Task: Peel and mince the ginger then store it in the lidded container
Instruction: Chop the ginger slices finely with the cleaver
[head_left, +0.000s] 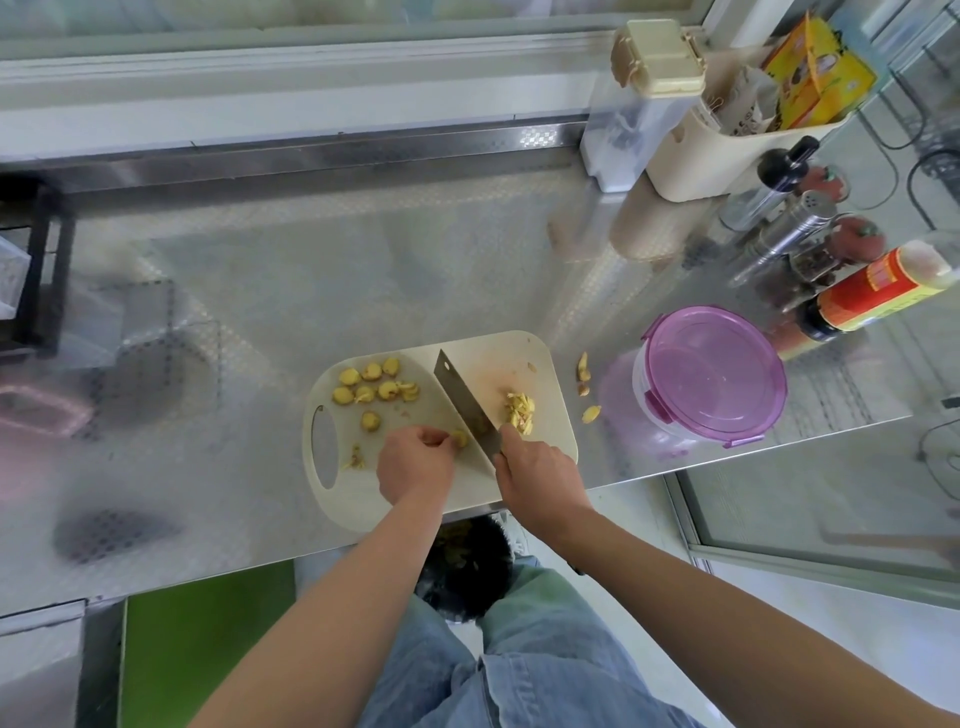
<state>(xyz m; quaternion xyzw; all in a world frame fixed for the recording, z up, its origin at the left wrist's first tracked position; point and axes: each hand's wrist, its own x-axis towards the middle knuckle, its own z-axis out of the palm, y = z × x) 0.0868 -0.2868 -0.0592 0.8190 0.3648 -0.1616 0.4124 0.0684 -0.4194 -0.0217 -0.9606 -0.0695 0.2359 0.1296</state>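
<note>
Nearest the camera, above the blue jeans (519, 665), two bare forearms reach to the cutting board (540, 358). There the left hand (415, 460) pinches a small ginger piece (460, 439) with curled fingertips, and the right hand (537, 475) grasps the cleaver (462, 405). The blade runs diagonally away and to the left, against the right side of this piece, with the uncut slices (371, 387) left of it, the cut strips (519, 410) right of it, and the closed purple container (711, 374) beyond the board on the right-hand side. The handle is hidden inside the fist, the piece is half covered by fingers and blade, and I cannot tell if the edge touches the board.
</note>
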